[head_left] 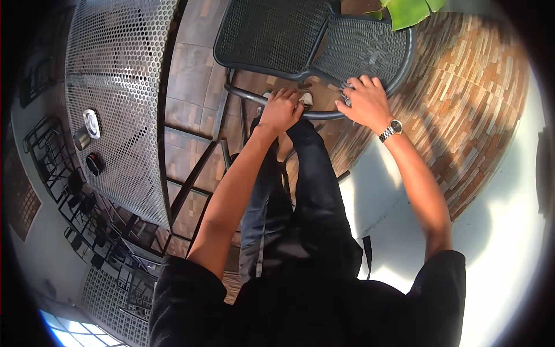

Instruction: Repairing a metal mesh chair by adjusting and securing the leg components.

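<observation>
A dark chair with a woven seat and back (272, 37) stands in front of me. Its curved tubular armrest (245, 93) runs across between the chair and my legs. My left hand (281, 110) is closed over this armrest, fingers curled round the tube. To its right, my right hand (368, 104), with a metal watch (391, 130) on the wrist, rests where the armrest nears the woven backrest (370, 49). A crumpled grey cloth (347, 92) shows in part under its bent fingers; the palm hides the remainder.
On the left stands a perforated metal table (115, 69) holding a round ashtray-like dish (91, 124), a metal cup (81, 139) and a small dark round object (94, 164). Stacked dark chairs (72, 185) line the far left. A green leaf (407, 13) overhangs the backrest.
</observation>
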### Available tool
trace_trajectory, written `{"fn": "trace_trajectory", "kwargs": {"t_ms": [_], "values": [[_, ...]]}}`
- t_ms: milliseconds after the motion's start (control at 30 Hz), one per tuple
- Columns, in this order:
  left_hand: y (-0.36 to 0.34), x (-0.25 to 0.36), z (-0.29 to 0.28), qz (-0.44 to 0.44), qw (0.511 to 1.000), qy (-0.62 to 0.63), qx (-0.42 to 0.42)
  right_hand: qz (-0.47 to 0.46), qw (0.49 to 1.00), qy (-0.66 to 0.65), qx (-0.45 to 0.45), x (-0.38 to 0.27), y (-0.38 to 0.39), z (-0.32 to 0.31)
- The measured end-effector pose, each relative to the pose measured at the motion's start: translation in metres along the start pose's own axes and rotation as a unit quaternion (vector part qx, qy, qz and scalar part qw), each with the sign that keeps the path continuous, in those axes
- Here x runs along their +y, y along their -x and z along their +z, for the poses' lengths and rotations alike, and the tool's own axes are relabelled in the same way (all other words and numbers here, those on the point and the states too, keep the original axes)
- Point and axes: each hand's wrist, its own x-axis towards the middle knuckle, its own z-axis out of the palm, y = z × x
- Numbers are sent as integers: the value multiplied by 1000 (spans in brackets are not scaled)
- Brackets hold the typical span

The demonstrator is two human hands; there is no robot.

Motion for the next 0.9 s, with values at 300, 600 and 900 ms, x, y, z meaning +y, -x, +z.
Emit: {"fn": "trace_trajectory", "kwargs": {"t_ms": [300, 600, 900], "values": [[136, -7, -107, -138, 986, -22, 95, -42, 990, -115, -66, -141, 19, -26], [295, 8, -213, -261, 905, 44, 334, -92, 918, -383, -28, -332, 17, -88], [504, -19, -241, -365, 800, 69, 471, -231, 931, -281, -33, -521, 11, -102]]}}
